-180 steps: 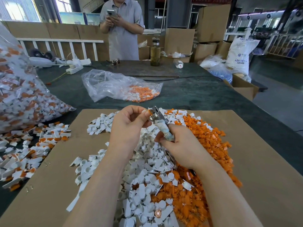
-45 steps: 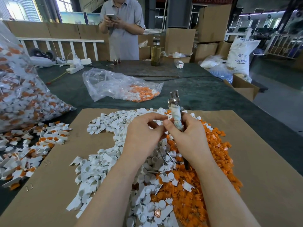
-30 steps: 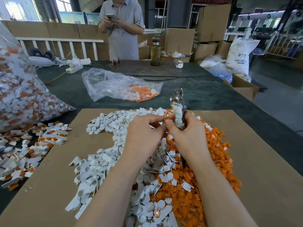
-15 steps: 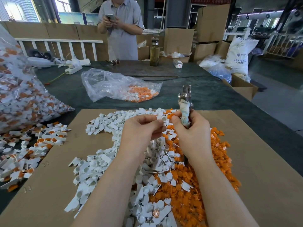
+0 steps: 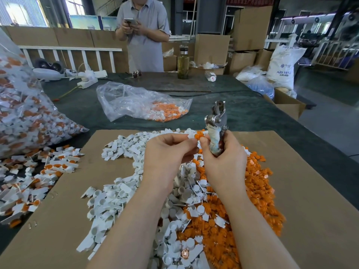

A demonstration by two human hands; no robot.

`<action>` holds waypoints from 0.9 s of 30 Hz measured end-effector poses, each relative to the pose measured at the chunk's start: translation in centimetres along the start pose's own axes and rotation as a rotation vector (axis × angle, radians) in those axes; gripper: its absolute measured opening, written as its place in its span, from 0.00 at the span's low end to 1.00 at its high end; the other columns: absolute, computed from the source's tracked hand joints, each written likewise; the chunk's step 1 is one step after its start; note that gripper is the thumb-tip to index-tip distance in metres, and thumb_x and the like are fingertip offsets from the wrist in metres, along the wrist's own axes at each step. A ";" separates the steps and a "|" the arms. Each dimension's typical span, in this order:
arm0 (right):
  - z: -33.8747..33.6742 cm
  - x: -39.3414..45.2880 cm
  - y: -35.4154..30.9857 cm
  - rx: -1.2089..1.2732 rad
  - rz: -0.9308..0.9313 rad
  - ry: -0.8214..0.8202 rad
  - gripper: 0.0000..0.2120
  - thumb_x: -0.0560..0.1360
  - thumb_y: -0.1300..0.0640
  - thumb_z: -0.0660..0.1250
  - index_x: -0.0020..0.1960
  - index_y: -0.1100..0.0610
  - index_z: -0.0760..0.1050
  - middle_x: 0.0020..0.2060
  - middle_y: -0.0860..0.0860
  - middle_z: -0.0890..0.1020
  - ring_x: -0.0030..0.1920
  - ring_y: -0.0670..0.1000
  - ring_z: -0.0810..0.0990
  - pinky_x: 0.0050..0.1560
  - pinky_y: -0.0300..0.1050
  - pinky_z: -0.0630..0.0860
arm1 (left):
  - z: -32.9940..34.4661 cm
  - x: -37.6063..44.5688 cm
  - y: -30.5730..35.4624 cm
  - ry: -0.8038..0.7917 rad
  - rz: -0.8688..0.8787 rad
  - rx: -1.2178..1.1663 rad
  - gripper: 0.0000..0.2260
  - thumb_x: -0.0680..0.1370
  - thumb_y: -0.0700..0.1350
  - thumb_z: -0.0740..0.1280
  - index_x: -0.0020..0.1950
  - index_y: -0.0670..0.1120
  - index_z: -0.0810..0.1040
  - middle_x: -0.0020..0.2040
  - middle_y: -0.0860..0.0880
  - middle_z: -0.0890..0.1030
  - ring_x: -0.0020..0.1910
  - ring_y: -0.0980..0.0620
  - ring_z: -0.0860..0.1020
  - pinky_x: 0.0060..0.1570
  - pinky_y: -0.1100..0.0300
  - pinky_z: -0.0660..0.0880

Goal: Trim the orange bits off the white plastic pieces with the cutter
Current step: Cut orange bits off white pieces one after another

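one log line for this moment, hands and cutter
left hand: pinching small piece | right hand: gripping cutter, tip up | stage: between cuts

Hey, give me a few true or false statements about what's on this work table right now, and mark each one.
1. The right hand grips the cutter with its metal head pointing up. True.
2. The left hand lies flat on the cardboard sheet. False: it is raised, fingers curled, fingertips pinching a small piece beside the cutter.
3. The loose orange bits are piled mostly right of the white pieces. True.
4. The clear bag beyond the cardboard is empty. False: it holds orange and white pieces.
5. A bottle stands at the table's far edge. True.
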State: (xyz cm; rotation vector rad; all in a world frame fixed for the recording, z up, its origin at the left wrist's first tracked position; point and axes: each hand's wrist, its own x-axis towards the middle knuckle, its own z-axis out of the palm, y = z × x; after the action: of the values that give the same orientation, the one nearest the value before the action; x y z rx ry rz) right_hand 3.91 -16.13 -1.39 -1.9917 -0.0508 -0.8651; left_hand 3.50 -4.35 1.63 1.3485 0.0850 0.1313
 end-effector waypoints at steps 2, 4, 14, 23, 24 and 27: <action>0.1 -0.1 -0.1 -0.003 -0.016 0.011 0.08 0.75 0.50 0.70 0.43 0.47 0.71 0.30 0.41 0.74 0.37 0.39 0.76 0.31 0.31 0.66 | 0.0 0.0 0.0 0.013 0.035 0.045 0.03 0.71 0.36 0.76 0.41 0.42 0.84 0.35 0.45 0.85 0.36 0.48 0.85 0.34 0.65 0.78; 0.1 -0.2 -0.2 -0.001 -0.022 0.008 0.08 0.75 0.51 0.70 0.43 0.46 0.71 0.30 0.40 0.74 0.37 0.38 0.76 0.31 0.31 0.68 | 0.1 -0.1 0.0 0.027 0.074 0.095 0.03 0.71 0.37 0.77 0.40 0.43 0.85 0.35 0.46 0.85 0.37 0.48 0.85 0.35 0.65 0.78; -0.1 0.0 -0.1 -0.023 -0.012 -0.034 0.08 0.75 0.51 0.70 0.42 0.48 0.72 0.29 0.40 0.74 0.35 0.39 0.76 0.30 0.31 0.64 | -0.2 0.0 -0.2 0.036 0.249 0.336 0.07 0.71 0.41 0.77 0.37 0.52 0.84 0.33 0.53 0.85 0.35 0.56 0.84 0.41 0.61 0.81; -0.1 0.3 -0.3 -0.020 0.015 -0.112 0.05 0.76 0.51 0.70 0.49 0.49 0.75 0.33 0.39 0.76 0.35 0.39 0.77 0.33 0.32 0.68 | 0.0 0.0 -0.3 0.081 0.218 0.324 0.06 0.71 0.42 0.77 0.38 0.51 0.84 0.34 0.54 0.85 0.37 0.55 0.84 0.42 0.60 0.82; -0.2 0.3 -0.3 -0.023 0.015 -0.124 0.05 0.76 0.51 0.70 0.48 0.49 0.74 0.32 0.39 0.76 0.35 0.39 0.77 0.33 0.32 0.68 | -0.1 0.1 -0.3 0.088 0.207 0.323 0.06 0.71 0.42 0.77 0.37 0.51 0.83 0.34 0.54 0.85 0.37 0.54 0.84 0.43 0.58 0.82; -0.4 0.4 -0.5 0.001 0.028 -0.180 0.05 0.76 0.53 0.70 0.48 0.47 0.74 0.33 0.40 0.77 0.35 0.41 0.78 0.33 0.35 0.71 | -0.2 0.2 -0.4 0.103 0.190 0.337 0.07 0.71 0.43 0.78 0.36 0.51 0.82 0.33 0.53 0.84 0.36 0.53 0.84 0.46 0.53 0.83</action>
State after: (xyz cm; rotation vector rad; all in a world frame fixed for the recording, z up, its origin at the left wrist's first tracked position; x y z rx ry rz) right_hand 3.83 -16.26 -0.67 -2.0602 -0.1266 -0.6658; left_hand 3.73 -4.20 1.22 1.6858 0.0674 0.3592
